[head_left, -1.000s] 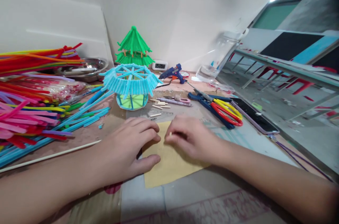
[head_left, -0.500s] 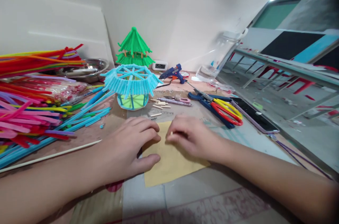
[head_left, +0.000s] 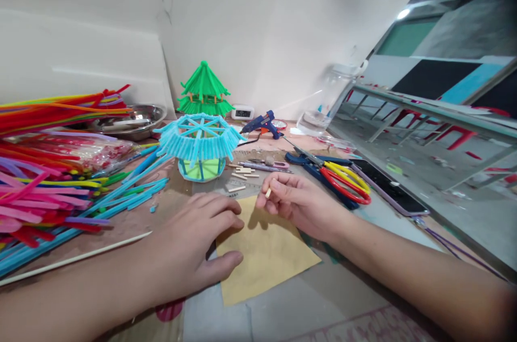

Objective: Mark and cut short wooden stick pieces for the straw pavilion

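Observation:
Between thumb and fingertips, my right hand (head_left: 301,199) pinches a short wooden stick (head_left: 269,192), raised just over a square of yellow-brown paper, perhaps sandpaper (head_left: 266,256). My left hand (head_left: 214,234) lies over the paper's left edge with fingers apart and nothing in them. Several similar cut stick pieces (head_left: 246,171) lie beyond the paper, one (head_left: 236,189) closer to it. Behind my left hand stands a small round pavilion (head_left: 200,142) of light blue pipe cleaners with a pale green base.
Pipe cleaners (head_left: 44,180) pile up at left, beside a long wooden skewer (head_left: 81,257) and a metal bowl (head_left: 149,116). A green pipe-cleaner roof (head_left: 204,83), glue gun (head_left: 260,124), clock (head_left: 242,112) and jug (head_left: 323,105) stand behind. Scissors (head_left: 345,180) and a phone (head_left: 390,188) lie right.
My right hand has lifted from the paper and turned, so the stick piece now shows at its fingertips. My left hand stays almost in place. The view has tipped slightly upward.

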`<move>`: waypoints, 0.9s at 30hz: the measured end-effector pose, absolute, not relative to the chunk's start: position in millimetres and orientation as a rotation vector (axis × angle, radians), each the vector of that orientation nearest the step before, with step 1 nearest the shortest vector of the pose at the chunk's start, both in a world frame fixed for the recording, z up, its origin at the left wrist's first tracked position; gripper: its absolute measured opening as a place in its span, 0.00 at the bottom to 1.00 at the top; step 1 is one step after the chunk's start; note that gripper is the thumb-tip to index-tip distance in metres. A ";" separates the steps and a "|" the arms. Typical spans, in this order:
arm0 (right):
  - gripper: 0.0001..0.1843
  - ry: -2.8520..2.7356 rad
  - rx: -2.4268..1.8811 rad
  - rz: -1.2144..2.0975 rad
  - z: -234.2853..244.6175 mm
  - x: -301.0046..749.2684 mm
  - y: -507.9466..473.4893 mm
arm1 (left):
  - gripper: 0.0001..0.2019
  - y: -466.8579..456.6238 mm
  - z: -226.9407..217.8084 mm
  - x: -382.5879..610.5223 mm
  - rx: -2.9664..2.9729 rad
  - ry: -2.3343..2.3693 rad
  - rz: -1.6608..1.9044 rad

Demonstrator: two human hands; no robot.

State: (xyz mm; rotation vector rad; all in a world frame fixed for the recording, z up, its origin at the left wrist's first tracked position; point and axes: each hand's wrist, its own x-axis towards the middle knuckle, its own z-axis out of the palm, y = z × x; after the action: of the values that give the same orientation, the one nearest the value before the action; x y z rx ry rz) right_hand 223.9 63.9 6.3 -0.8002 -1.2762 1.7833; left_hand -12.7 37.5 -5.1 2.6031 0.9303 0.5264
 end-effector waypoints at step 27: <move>0.10 -1.813 -0.918 1.318 6.9 219.4 50.0 | 0.13 36.5 -6.4 -13.7 2.624 0.930 0.539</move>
State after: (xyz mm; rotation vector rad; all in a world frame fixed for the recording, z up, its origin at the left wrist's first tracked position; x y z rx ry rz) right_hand 219.4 50.0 6.9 -0.9182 -1.8130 1.3175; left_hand -13.7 36.5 -6.4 2.6237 0.9302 0.5385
